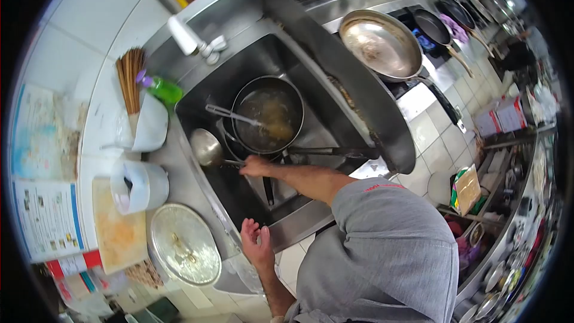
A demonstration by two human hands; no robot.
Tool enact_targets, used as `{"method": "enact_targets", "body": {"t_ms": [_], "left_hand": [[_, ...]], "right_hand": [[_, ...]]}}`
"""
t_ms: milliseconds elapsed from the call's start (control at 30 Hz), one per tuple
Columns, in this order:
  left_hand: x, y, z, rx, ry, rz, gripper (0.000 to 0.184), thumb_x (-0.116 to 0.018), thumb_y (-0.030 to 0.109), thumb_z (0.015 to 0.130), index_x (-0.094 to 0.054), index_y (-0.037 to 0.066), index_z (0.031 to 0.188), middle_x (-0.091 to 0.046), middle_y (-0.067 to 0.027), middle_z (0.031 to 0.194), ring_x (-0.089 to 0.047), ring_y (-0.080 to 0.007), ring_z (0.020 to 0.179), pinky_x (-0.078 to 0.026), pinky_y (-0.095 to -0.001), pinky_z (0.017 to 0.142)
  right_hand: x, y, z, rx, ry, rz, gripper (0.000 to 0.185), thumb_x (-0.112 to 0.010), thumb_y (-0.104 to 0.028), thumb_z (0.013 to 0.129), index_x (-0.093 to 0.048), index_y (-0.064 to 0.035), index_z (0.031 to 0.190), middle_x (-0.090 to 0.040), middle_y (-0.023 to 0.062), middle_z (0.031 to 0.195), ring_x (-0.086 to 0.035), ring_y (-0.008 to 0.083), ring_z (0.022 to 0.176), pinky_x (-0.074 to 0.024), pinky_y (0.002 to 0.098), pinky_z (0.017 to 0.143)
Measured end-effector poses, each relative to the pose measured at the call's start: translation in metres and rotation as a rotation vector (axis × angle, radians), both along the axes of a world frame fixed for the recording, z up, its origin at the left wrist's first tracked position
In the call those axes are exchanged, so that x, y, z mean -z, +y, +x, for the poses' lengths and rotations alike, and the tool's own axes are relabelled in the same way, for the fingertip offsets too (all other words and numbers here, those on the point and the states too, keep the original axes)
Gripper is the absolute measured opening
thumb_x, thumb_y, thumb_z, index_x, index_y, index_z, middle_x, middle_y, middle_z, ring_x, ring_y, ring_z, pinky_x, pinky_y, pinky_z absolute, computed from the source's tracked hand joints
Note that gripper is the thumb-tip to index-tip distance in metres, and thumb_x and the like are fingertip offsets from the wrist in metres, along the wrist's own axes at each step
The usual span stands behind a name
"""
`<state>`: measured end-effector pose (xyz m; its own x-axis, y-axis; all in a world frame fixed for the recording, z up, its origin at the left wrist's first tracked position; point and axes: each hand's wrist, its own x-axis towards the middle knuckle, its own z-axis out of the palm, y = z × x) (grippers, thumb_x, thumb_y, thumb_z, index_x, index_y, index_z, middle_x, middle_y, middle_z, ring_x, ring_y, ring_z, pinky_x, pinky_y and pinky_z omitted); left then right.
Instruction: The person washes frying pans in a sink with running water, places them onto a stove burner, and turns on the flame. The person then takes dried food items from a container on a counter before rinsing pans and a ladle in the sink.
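My right hand (257,166) reaches into the steel sink (236,194) and is closed around the handle end of a metal ladle (206,146). The ladle's round bowl points to the left wall of the basin. Beside it sits a dark pan (267,78) with cloudy water and brownish bits in it. A long-handled utensil (230,113) rests across that pan's rim, its far end in the water. Dark pan handles (329,151) lie near my right wrist. My left hand (257,242) hangs over the sink's near edge, fingers apart and holding nothing.
A faucet (212,51) stands at the sink's back corner. On the left ledge are a green soap bottle (162,90), a bamboo brush (130,78), a white tub (149,185) and a round metal lid (184,244). A large pan (380,45) sits right of the sink.
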<state>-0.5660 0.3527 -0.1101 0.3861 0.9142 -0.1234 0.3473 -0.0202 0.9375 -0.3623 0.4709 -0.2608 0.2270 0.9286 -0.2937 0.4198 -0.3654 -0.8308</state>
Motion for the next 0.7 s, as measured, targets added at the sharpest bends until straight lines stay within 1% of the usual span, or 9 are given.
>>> {"method": "enact_targets", "body": {"t_ms": [33,100,233,300,433,567,600,633,700], "left_hand": [[0.002,0.007,0.011,0.020,0.018,0.007,0.053,-0.063,0.008,0.077,-0.038,-0.002,0.123,-0.048,-0.0152,0.116,-0.050,-0.0209,0.101,-0.039,-0.0322,0.088],[0.001,0.025,0.032,0.072,0.072,0.041,0.068,-0.067,0.012,0.075,-0.029,-0.001,0.129,-0.040,-0.0180,0.124,-0.043,-0.0254,0.111,-0.035,-0.0351,0.093],[0.005,0.063,0.065,0.049,0.317,0.538,0.071,-0.068,0.014,0.074,-0.026,0.000,0.130,-0.041,-0.0220,0.121,-0.043,-0.0296,0.110,-0.035,-0.0363,0.090],[0.013,0.078,0.069,0.141,0.236,0.147,0.070,-0.068,0.014,0.075,-0.026,-0.001,0.130,-0.048,-0.0209,0.113,-0.049,-0.0272,0.103,-0.039,-0.0369,0.087],[0.014,0.082,0.078,0.004,0.249,-0.075,0.030,-0.060,0.014,0.079,-0.047,-0.001,0.103,-0.054,-0.0088,0.078,-0.052,-0.0182,0.069,-0.044,-0.0315,0.067],[-0.004,0.091,0.074,0.108,0.436,0.219,0.023,-0.059,0.016,0.080,-0.051,-0.003,0.090,-0.053,-0.0109,0.069,-0.051,-0.0215,0.062,-0.042,-0.0335,0.061],[-0.005,0.094,0.070,0.112,0.433,0.227,0.026,-0.060,0.017,0.079,-0.052,-0.004,0.093,-0.056,-0.0155,0.072,-0.054,-0.0267,0.065,-0.042,-0.0348,0.062],[-0.015,0.093,0.071,0.123,0.449,0.211,0.028,-0.060,0.017,0.078,-0.053,-0.004,0.095,-0.057,-0.0170,0.075,-0.056,-0.0288,0.068,-0.043,-0.0358,0.063],[-0.004,0.091,0.065,0.052,0.468,0.202,0.030,-0.061,0.018,0.078,-0.053,-0.004,0.098,-0.058,-0.0176,0.076,-0.057,-0.0290,0.068,-0.044,-0.0361,0.064]], "right_hand": [[0.001,0.022,-0.006,0.031,-0.015,0.174,0.041,-0.057,-0.039,0.069,-0.063,0.0009,0.075,-0.060,0.0169,0.068,-0.060,0.0292,0.066,-0.0468,0.0387,0.062],[-0.083,0.028,0.005,0.071,0.789,0.102,0.030,-0.059,-0.022,0.074,-0.047,-0.0039,0.054,-0.041,0.0031,0.045,-0.039,0.0136,0.034,-0.0308,0.0310,0.034],[-0.164,0.043,0.013,0.113,1.192,0.136,0.032,-0.058,-0.016,0.077,-0.038,-0.0110,0.053,-0.028,-0.0017,0.044,-0.026,0.0104,0.034,-0.0275,0.0313,0.035],[-0.168,0.047,0.019,0.155,1.249,0.151,0.034,-0.059,-0.021,0.079,-0.039,-0.0109,0.054,-0.030,-0.0013,0.046,-0.028,0.0106,0.035,-0.0288,0.0316,0.035],[-0.170,0.040,0.043,0.118,1.385,0.206,0.035,-0.060,-0.032,0.082,-0.044,-0.0070,0.062,-0.037,0.0008,0.049,-0.037,0.0128,0.039,-0.0364,0.0301,0.037],[-0.154,0.064,0.107,0.627,0.946,0.450,0.030,-0.058,-0.036,0.079,-0.056,-0.0071,0.087,-0.055,0.0072,0.078,-0.054,0.0166,0.064,-0.0440,0.0312,0.050],[-0.158,0.063,0.128,0.848,1.167,0.318,0.032,-0.055,-0.039,0.079,-0.057,-0.0099,0.093,-0.056,0.0079,0.082,-0.054,0.0201,0.070,-0.0435,0.0347,0.057],[-0.144,0.072,0.144,1.007,1.176,0.445,0.042,-0.060,-0.035,0.073,-0.053,-0.0030,0.100,-0.055,0.0120,0.089,-0.053,0.0266,0.083,-0.0425,0.0411,0.080],[-0.111,0.093,0.188,1.102,0.311,0.414,0.060,-0.060,-0.038,0.073,-0.044,-0.0001,0.117,-0.039,0.0283,0.117,-0.042,0.0380,0.108,-0.0368,0.0412,0.090]]}}
